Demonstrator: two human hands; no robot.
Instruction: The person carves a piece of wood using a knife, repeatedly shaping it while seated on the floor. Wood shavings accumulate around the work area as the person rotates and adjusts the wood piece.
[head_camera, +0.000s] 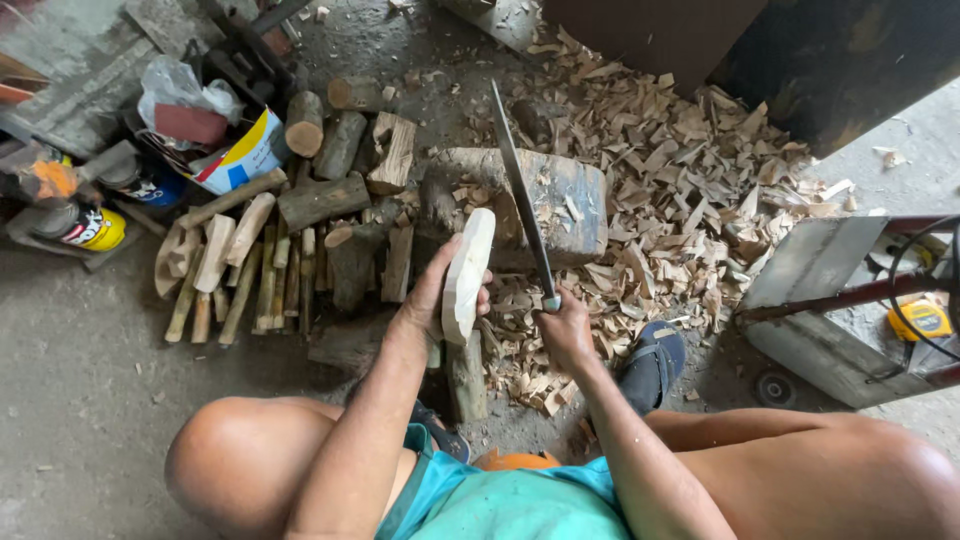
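My left hand (428, 298) grips a pale, flat, carved piece of wood (467, 272), held upright with its top end resting against the chopping block (560, 200). My right hand (566, 328) is closed around the handle of a long machete (520, 195), whose blade points away from me and lies over the block, just right of the pale wood. The block is a worn, thick log section littered with chips. Both of my bare knees frame the bottom of the view.
A heap of wood shavings (680, 170) covers the ground behind and right of the block. Cut logs and split sticks (290, 240) lie to the left, with cans and bags (190, 140) beyond. A yellow tape measure (920, 320) sits on a metal frame at right. A dark sandal (652, 365) is on my foot.
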